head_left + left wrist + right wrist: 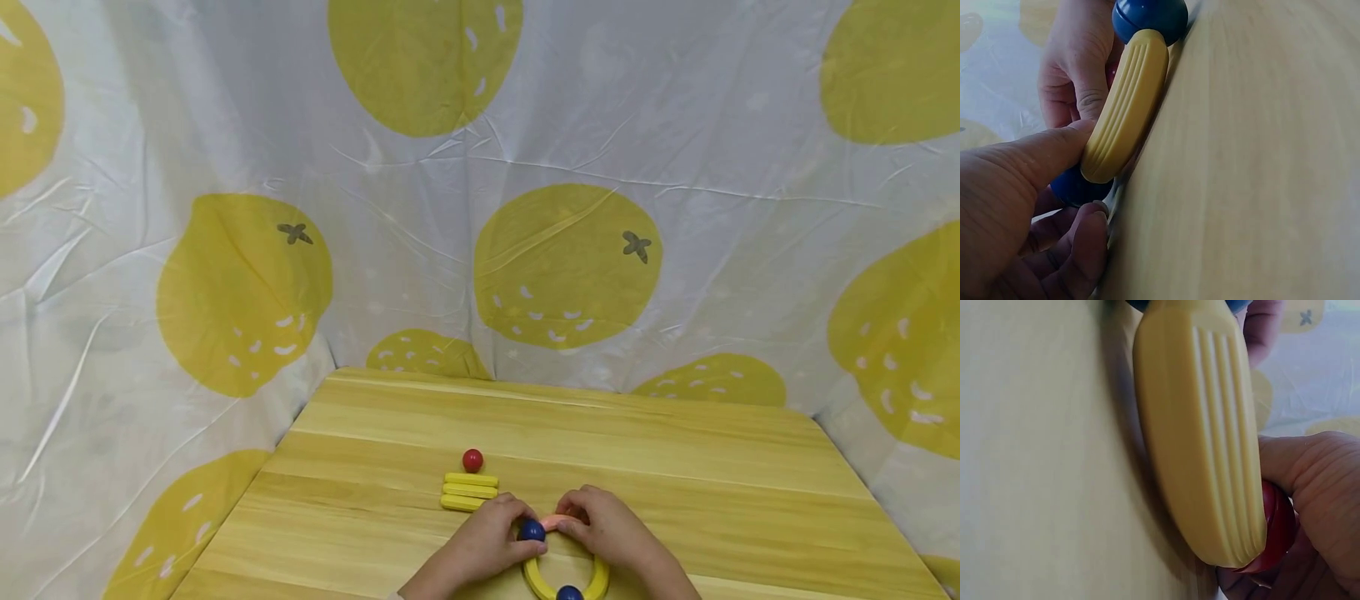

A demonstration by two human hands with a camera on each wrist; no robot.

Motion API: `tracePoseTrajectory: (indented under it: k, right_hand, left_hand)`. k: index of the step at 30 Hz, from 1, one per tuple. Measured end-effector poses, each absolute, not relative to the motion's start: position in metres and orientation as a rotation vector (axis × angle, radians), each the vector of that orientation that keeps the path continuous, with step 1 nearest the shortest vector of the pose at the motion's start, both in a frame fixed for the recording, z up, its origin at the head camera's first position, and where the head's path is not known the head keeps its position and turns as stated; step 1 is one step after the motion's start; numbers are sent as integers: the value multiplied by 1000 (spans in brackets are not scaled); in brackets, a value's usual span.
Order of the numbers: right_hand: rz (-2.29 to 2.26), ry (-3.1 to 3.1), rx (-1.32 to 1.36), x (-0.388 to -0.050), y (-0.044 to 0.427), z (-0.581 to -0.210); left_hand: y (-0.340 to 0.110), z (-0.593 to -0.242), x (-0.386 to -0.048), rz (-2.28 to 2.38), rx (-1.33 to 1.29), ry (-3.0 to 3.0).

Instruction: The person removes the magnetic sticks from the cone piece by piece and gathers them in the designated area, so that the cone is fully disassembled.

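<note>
Soft, even light fills my head view, slightly grey across the curtain (405,217), whose creases throw pale glints at the left edge and upper middle. The tabletop (720,475) below looks warmer and stays fairly sharp. My left wrist view is dimmer: my left hand (997,206) sits in shade at lower left, while wood on the right blurs (its grain melts into faint streaks). In my right wrist view, a fuzzy shadow runs down left of the yellow piece (1204,444), and the red ball (1282,531) looks dark at lower right.
</note>
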State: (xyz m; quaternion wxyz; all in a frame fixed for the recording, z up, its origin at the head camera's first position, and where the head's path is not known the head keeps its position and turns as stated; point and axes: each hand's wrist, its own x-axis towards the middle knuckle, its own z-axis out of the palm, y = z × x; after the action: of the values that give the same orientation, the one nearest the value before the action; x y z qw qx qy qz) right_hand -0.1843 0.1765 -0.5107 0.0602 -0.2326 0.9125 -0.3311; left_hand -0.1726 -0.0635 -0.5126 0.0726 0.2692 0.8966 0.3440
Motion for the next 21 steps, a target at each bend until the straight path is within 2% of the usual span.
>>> tracePoseTrajectory:
  k: [21]
  right_hand:
    - [-943, 2827, -642, -183, 174, -509]
  left_hand:
    - [-61, -513, -173, 999, 918, 2799]
